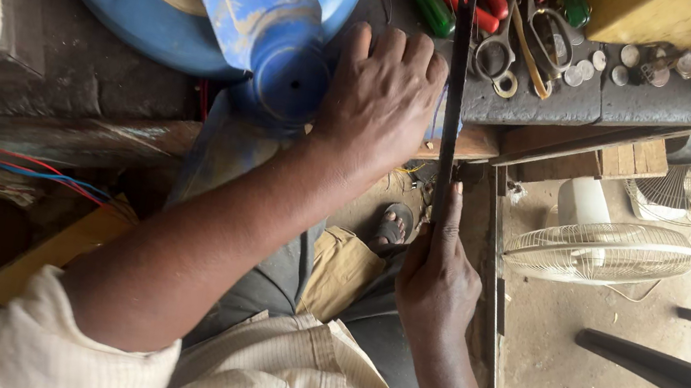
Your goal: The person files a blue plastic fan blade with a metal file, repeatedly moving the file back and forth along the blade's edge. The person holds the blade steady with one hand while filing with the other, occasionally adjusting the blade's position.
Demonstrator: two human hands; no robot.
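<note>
Left hand [382,99] lies flat, bracing blue fan base [281,75] at worktop [88,83] edge, 12 o'clock; right hand [438,276] grips hacksaw blade [453,101] w/ its tip up among tools. Cut appears unfinished; depth hidden.

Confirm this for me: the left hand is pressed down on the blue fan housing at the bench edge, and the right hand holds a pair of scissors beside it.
One detail is off. The right hand holds a long, thin dark blade, not scissors; the scissors lie untouched on the bench. The left hand does press on the blue fan housing at the bench edge. The head view shows this.
</note>
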